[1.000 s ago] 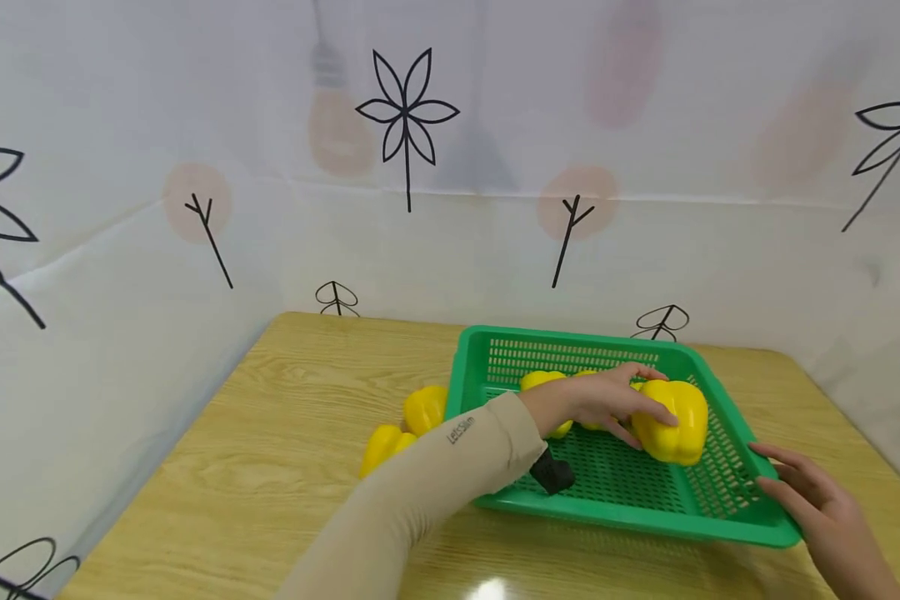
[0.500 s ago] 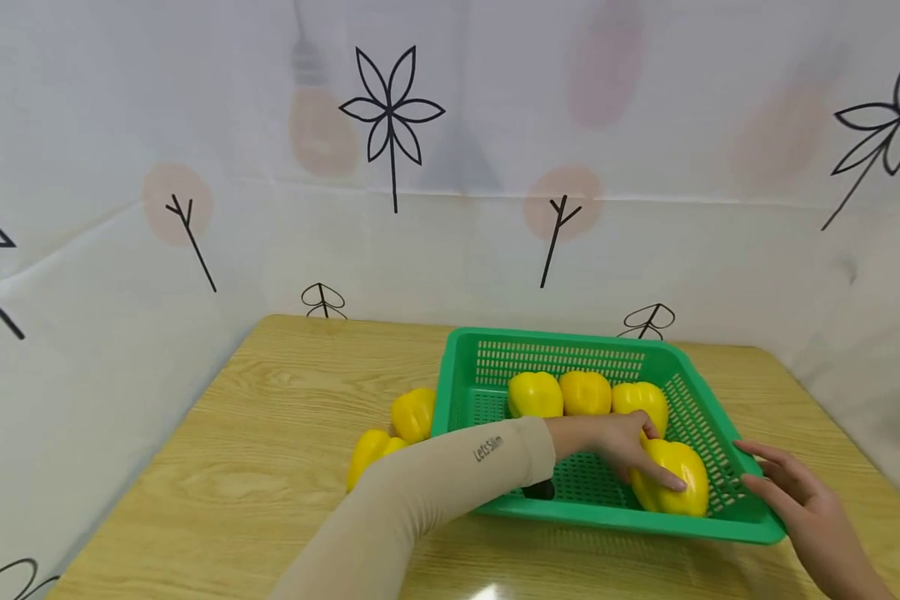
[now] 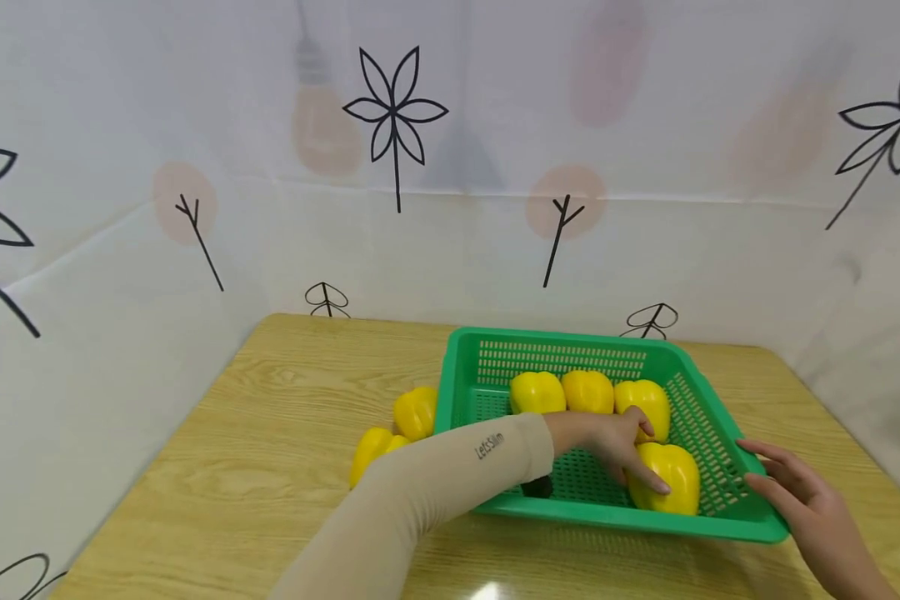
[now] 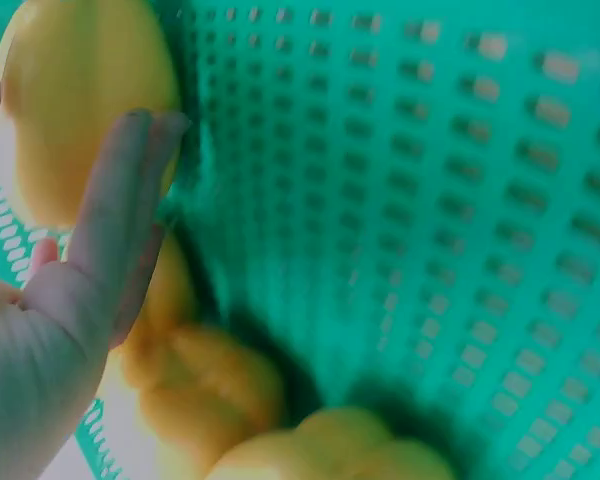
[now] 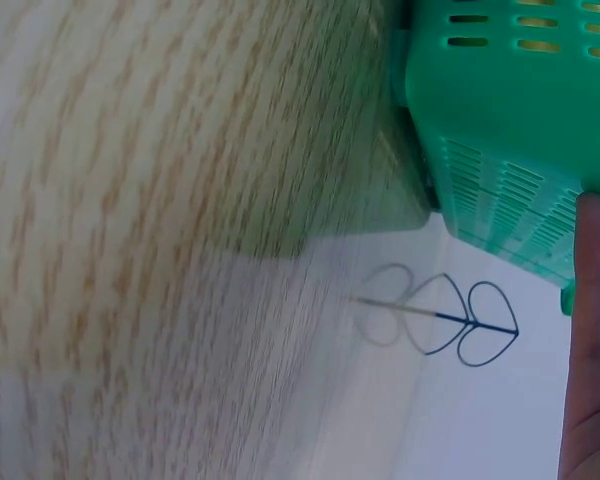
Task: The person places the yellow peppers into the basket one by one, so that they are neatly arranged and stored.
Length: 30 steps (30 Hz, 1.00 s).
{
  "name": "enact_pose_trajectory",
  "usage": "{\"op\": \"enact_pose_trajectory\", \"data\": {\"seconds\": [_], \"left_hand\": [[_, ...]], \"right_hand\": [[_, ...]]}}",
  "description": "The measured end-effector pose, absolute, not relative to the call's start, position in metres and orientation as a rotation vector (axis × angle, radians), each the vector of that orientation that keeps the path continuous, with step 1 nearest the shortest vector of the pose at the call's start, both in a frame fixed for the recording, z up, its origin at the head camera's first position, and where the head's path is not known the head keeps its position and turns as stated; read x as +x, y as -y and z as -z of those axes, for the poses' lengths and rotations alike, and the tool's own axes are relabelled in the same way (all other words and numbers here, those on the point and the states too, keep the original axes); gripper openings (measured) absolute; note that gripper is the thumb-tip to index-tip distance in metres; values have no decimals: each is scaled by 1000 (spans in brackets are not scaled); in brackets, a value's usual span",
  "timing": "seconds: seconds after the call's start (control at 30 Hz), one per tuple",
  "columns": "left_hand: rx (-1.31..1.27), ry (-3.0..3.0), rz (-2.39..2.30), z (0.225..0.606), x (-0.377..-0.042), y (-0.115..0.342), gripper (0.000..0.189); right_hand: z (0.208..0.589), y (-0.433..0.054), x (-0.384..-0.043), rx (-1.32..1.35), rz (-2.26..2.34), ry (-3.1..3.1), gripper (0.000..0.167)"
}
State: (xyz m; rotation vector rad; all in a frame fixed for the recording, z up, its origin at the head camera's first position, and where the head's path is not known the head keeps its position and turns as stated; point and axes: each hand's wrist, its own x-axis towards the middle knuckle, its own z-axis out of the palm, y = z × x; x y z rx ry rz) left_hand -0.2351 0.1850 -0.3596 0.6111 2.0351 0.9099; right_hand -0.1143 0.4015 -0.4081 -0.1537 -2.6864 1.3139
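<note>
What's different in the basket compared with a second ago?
The left hand has brought the yellow bell pepper down and nearer, to the front right of the green basket. It still touches it; full release is unclear. Unchanged: the right hand at the basket's right edge, three back peppers, two outside peppers to the left.

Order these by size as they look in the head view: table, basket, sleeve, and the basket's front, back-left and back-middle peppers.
1. Table
2. Basket
3. Sleeve
4. Front pepper; being nearer the camera may enlarge it
5. Back-left pepper and back-middle pepper: too alike to rank
</note>
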Motion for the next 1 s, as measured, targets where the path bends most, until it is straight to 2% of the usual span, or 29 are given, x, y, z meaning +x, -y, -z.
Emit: {"op": "enact_pose_trajectory", "data": {"seconds": [0.47,1.0], "left_hand": [[796,-1985,-1042,316,-255,-150,58],[870,-1991,-1342,272,-248,-83,54]], "right_hand": [[407,-400,-115,-150,-1324,2685,43],[408,-403,-121,-256,-1304,2735,44]]}}
